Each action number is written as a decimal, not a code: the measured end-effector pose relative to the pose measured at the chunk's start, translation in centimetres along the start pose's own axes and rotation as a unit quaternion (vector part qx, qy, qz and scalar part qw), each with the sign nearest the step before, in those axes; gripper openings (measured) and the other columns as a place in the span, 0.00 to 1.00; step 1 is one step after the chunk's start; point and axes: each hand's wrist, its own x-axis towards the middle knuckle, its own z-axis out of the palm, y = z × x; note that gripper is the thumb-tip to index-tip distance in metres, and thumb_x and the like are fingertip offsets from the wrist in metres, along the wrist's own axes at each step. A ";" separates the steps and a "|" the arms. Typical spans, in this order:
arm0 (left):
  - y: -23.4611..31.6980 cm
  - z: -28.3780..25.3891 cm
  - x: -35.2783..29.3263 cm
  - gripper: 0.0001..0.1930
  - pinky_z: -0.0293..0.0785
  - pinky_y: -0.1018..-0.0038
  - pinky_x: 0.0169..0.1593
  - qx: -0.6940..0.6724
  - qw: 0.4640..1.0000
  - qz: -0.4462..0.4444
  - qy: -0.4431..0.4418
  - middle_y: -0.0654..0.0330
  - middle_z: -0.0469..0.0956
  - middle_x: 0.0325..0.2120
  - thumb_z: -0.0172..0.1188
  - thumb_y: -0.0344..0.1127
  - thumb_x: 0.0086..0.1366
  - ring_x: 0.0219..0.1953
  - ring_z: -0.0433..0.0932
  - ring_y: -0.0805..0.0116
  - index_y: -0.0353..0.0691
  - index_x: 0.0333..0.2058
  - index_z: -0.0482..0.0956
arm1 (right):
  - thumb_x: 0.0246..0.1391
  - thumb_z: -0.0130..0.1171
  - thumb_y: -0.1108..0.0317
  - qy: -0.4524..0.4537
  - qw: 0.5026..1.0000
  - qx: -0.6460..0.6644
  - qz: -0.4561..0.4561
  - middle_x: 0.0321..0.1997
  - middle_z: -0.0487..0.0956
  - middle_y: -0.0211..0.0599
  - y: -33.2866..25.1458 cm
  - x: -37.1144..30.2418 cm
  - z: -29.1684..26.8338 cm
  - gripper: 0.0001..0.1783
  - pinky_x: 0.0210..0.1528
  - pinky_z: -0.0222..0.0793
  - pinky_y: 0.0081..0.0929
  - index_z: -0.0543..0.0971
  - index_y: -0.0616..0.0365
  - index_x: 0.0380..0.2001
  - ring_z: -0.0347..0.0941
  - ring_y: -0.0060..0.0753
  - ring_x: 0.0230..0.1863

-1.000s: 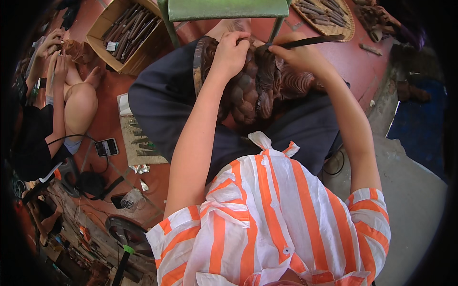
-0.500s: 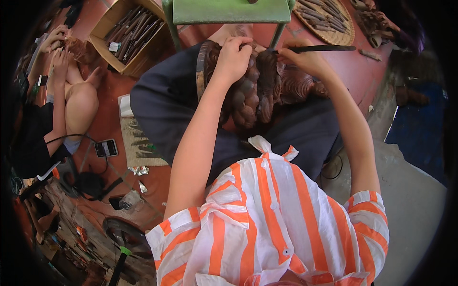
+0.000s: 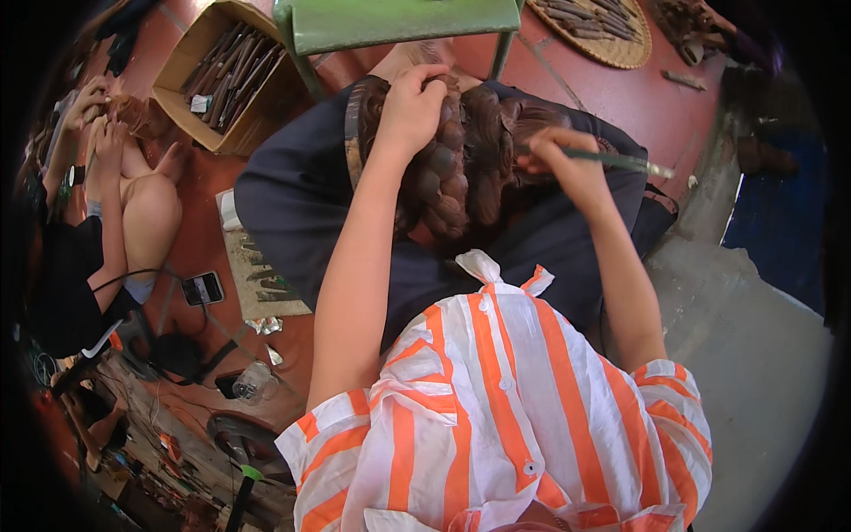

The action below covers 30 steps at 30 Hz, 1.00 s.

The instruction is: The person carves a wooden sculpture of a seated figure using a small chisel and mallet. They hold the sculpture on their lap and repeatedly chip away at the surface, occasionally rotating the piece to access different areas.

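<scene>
A dark brown wood carving (image 3: 441,182) with rounded lumps and flowing grooves lies across my lap, between my crossed legs. My left hand (image 3: 414,102) grips its far upper part, fingers curled over the wood. At the carving's right side, my right hand (image 3: 560,158) is closed round a long slim tool (image 3: 620,161). The tool's dark greenish shaft sticks out to the right and ends in a pale tip. Its other end is hidden by my fingers and cannot be made out against the wood.
A green stool (image 3: 399,27) stands just beyond the carving. Far left are a cardboard box (image 3: 168,93) of slim tools and a seated person (image 3: 115,204). A woven tray (image 3: 612,55) of tools lies far right. More tools rest on a mat (image 3: 257,288) beside my left knee.
My right hand has come nearer and turned, so the slim tool now slants down to the right. My left hand stays on the carving. The whole view has shifted slightly.
</scene>
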 end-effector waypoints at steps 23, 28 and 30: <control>1.5 -0.8 0.2 0.18 0.65 0.81 0.51 -0.065 0.990 -0.107 -0.063 0.61 0.77 0.42 0.47 0.27 0.60 0.44 0.72 0.76 0.34 0.47 0.77 | 0.47 0.61 0.67 -0.257 0.858 -0.349 -0.274 0.61 0.67 0.44 -3.6 7.6 -0.7 0.09 0.61 0.60 0.37 0.80 0.64 0.24 0.62 0.47 0.62; 1.5 -0.7 0.2 0.18 0.64 0.81 0.51 -0.058 0.991 -0.098 -0.065 0.63 0.77 0.41 0.47 0.28 0.60 0.43 0.71 0.77 0.34 0.47 0.78 | 0.47 0.61 0.66 -0.251 0.834 -0.366 -0.328 0.59 0.68 0.45 -2.8 8.2 -0.7 0.10 0.60 0.60 0.36 0.80 0.64 0.24 0.64 0.47 0.59; 1.4 -0.7 0.2 0.18 0.65 0.82 0.51 -0.059 0.992 -0.093 -0.062 0.63 0.77 0.40 0.47 0.28 0.60 0.43 0.71 0.77 0.34 0.47 0.78 | 0.47 0.61 0.66 -0.259 0.837 -0.365 -0.316 0.58 0.69 0.45 -3.2 8.5 -0.5 0.10 0.58 0.62 0.35 0.80 0.64 0.24 0.66 0.47 0.57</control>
